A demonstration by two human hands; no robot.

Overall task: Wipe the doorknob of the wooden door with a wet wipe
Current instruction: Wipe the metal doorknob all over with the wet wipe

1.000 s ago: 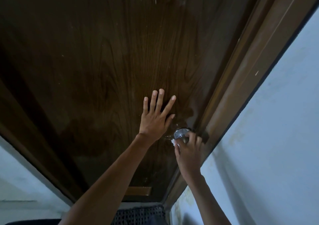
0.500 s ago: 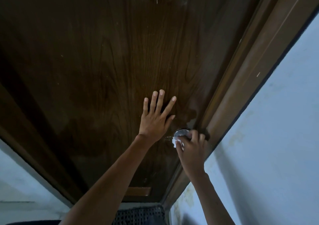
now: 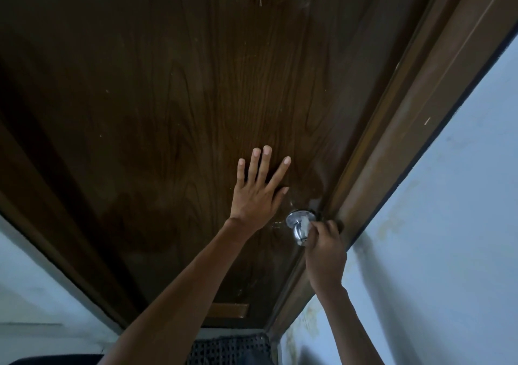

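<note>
The chrome doorknob (image 3: pixel 297 228) sits low on the right edge of the dark wooden door (image 3: pixel 168 112), just beside the brown door frame (image 3: pixel 392 146). The left hand (image 3: pixel 256 196) lies flat on the door panel up and to the left of the knob, its fingers (image 3: pixel 265 165) straight and spread, gripping nothing; it seems to brace the door. The right hand (image 3: pixel 325 252) comes in from below with its fingers curled, pinching a small white wet wipe (image 3: pixel 304 221) against the knob's right side. The knob is probably hard, smooth metal fixed to the door, so it should not shift, though it may turn under a twisting rub. Damp chrome is likely slippery, so the wipe is best wrapped round the neck and face and held by a bunched fold. The wipe itself looks thin, soft and limp; it would crumple or slide off unless it is kept pressed. A pale wall (image 3: pixel 448 238) flanks the frame, and a dark woven mat (image 3: pixel 229 349) lies at the foot of the door.
</note>
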